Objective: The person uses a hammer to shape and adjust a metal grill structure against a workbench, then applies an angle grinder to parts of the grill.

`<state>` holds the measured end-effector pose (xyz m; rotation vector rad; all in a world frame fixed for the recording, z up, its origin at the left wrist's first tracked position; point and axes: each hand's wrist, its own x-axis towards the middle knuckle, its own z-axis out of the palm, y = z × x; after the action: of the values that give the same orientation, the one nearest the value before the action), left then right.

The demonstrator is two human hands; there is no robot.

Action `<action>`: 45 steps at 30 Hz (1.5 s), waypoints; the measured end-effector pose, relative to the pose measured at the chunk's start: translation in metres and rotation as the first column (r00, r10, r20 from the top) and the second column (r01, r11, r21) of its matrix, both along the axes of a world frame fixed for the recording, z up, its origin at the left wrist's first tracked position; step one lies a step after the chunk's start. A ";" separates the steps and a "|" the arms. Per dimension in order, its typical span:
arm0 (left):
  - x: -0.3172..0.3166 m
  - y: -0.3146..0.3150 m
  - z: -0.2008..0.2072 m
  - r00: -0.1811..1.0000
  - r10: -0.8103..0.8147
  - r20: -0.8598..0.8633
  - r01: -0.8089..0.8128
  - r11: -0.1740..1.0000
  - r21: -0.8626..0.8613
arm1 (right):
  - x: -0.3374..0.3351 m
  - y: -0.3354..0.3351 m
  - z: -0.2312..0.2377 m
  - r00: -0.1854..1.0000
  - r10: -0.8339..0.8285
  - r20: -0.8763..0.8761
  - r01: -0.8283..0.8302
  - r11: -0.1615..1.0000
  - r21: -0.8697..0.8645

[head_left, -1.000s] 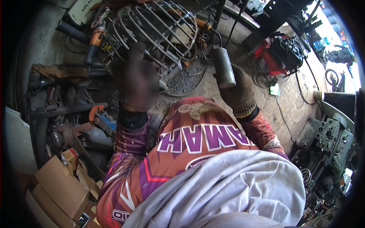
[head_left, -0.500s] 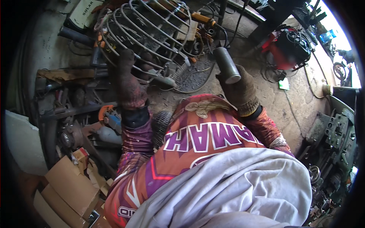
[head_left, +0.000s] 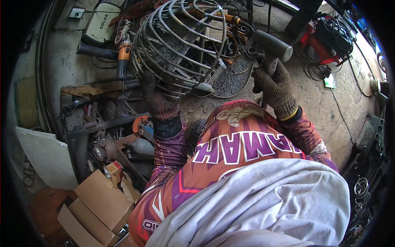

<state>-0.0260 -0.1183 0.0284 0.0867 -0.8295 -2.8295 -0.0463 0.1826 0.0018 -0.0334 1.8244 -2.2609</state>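
Note:
My left hand [head_left: 161,99], in a dark brown knitted glove, is closed on the lower edge of a domed metal cage [head_left: 181,39]. The cage is made of bent grey rods running side by side. Its hand-held edge is partly hidden by the glove. To the right, my gloved right hand [head_left: 279,88] grips the handle of a hammer [head_left: 272,44] with a thick cylindrical grey head. The head is up beyond my fingers, to the right of the cage and apart from it.
An angle grinder [head_left: 123,57] with an orange body lies left of the cage. Below it stands a metal rack [head_left: 111,119] of tools and scrap. Cardboard boxes [head_left: 96,197] are at lower left. A red and black machine [head_left: 325,39] with cables stands at far right.
The hammer has turned in my right hand's grip, its head now higher and more level. The whole view has shifted, so things appear farther right. My left hand stays on the cage.

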 end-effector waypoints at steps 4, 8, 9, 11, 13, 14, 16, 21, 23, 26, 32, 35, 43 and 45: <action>-0.006 0.000 0.003 0.986 -0.158 -0.043 0.163 0.976 0.143 | -0.008 -0.003 0.004 0.999 0.027 -0.039 -0.033 0.987 -0.158; -0.009 -0.009 -0.010 0.953 -0.237 -0.190 0.257 0.962 0.091 | -0.008 -0.007 0.006 0.965 0.023 -0.262 -0.064 0.987 -0.148; -0.009 -0.011 -0.012 0.969 -0.190 -0.161 0.199 0.979 0.044 | -0.007 -0.008 0.009 0.939 0.041 -0.341 -0.093 0.986 -0.136; -0.009 -0.011 -0.010 0.990 -0.090 -0.105 0.085 0.995 -0.049 | -0.008 -0.010 0.017 0.882 0.102 -0.461 -0.134 0.990 -0.037; -0.011 0.013 0.010 1.000 0.004 -0.016 -0.006 0.992 -0.130 | -0.009 -0.011 0.021 0.820 0.191 -0.539 -0.143 0.981 0.130; -0.012 0.023 0.018 0.998 0.053 0.025 -0.048 0.984 -0.170 | -0.008 -0.006 0.012 0.806 0.266 -0.530 -0.126 0.950 0.286; -0.013 0.025 0.022 0.999 0.053 0.006 -0.051 0.983 -0.177 | -0.008 -0.003 -0.001 0.795 0.346 -0.498 -0.088 0.879 0.469; -0.008 0.009 0.016 1.000 0.009 -0.011 -0.012 0.933 -0.359 | -0.004 -0.001 0.013 0.797 0.305 -0.521 -0.087 0.912 0.400; -0.011 0.011 0.015 0.998 0.067 0.003 -0.059 0.912 -0.406 | -0.004 -0.003 0.017 0.792 0.329 -0.515 -0.041 0.869 0.492; -0.012 0.008 0.016 1.000 -0.006 0.016 0.011 0.947 -0.321 | -0.004 -0.003 0.023 0.789 0.347 -0.507 0.047 0.788 0.613; -0.025 0.016 0.027 0.999 0.041 -0.027 -0.047 0.961 -0.271 | 0.014 0.008 0.019 0.877 0.075 -0.475 -0.027 0.994 0.108; -0.016 0.006 0.009 0.998 -0.026 -0.059 0.012 0.973 -0.232 | 0.007 0.006 0.012 0.942 -0.037 -0.332 0.011 0.997 -0.079; -0.022 0.016 -0.012 0.982 -0.187 0.011 0.187 0.982 0.033 | -0.025 -0.007 0.022 1.000 0.004 0.027 0.008 0.901 -0.433; -0.028 0.018 -0.013 0.961 -0.278 0.001 0.277 0.958 0.079 | -0.026 -0.015 0.034 0.998 0.024 0.055 0.011 0.829 -0.559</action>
<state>-0.0536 -0.1002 0.0157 -0.0028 -0.7884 -3.1280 -0.0727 0.1678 0.0355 -0.0713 1.0652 -2.6751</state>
